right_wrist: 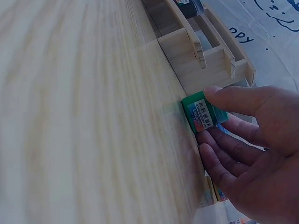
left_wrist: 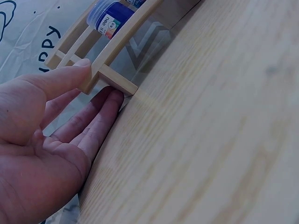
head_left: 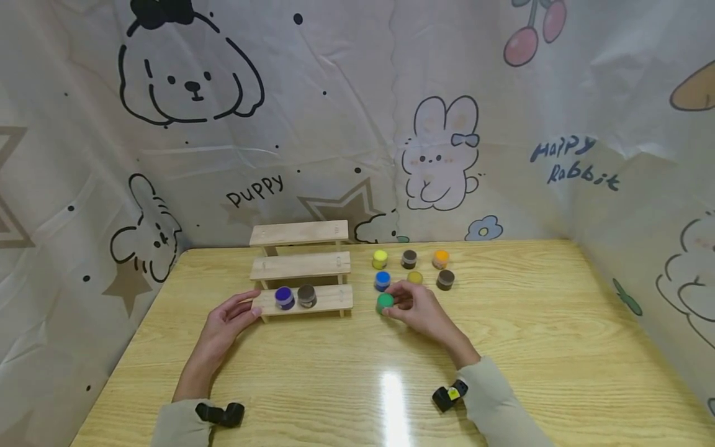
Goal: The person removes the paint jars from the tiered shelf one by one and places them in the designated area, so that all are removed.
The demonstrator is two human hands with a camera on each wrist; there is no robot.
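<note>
From where I sit, my right hand [head_left: 421, 311] pinches a green paint jar [head_left: 385, 302] between thumb and fingers; the jar stands upright just right of the stand, its base at the tabletop, though I can't tell whether it bears weight there or hangs a hair above. My left hand [head_left: 226, 326] grips the left end of the lowest step of a three-tier wooden stand [head_left: 332, 299], thumb at the front corner and fingers round behind and low by the leg.

On that step sit a purple paint jar [head_left: 284, 298] and, close beside it, a dark brown paint jar [head_left: 306, 296]. The two upper steps carry nothing that I can see. Just behind the green jar is a blue paint jar [head_left: 382, 281]; a mustard paint jar [head_left: 415, 277] is partly hidden by my right knuckles, and more jars stand beyond on the wood-grain table [head_left: 313, 385].

My worries: a careless sweep of those right fingers could topple the mustard or blue jar. A weak pinch on the smooth plastic might let the green one slip. If my left grip pushes or lifts unevenly, the stand could tilt and send its two jars sliding.
</note>
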